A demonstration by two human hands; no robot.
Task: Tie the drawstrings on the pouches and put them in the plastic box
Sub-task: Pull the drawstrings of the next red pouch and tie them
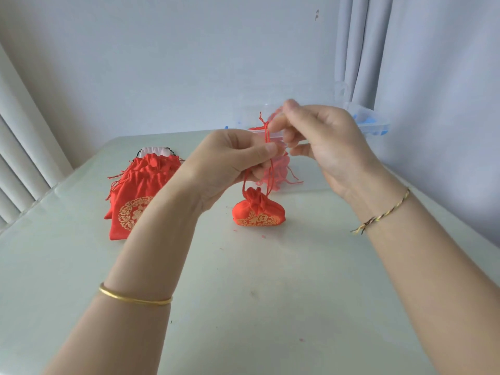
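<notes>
**Both hands on the drawstring, pouch at frame centre**

- Your left hand is centre frame, thumb and fingers curled and pinching the red drawstring partway up its length.
- Your right hand is just right of it and slightly higher, thumb and forefinger pinching the same string near its top end. The frayed tip sticks up above that pinch. The right fingertips are blurred.
- The two hands are close together, with only the string and a small gap between them.
- The small red pouch with gold print is directly below the hands, mouth gathered closed, two strands running up from it into your left hand. It looks to be resting on the table; can't confirm full contact.
- The clear plastic box is behind your hands, right of centre, at the table's far edge. Red pouches show through its near wall.
- A pile of flat red pouches lies left of centre, well apart from the box, strings loose. A white pouch sits at the back of it.
- Gold bangle on your left wrist, braided bracelet on your right.
- Pale curtain in the upper right.
</notes>
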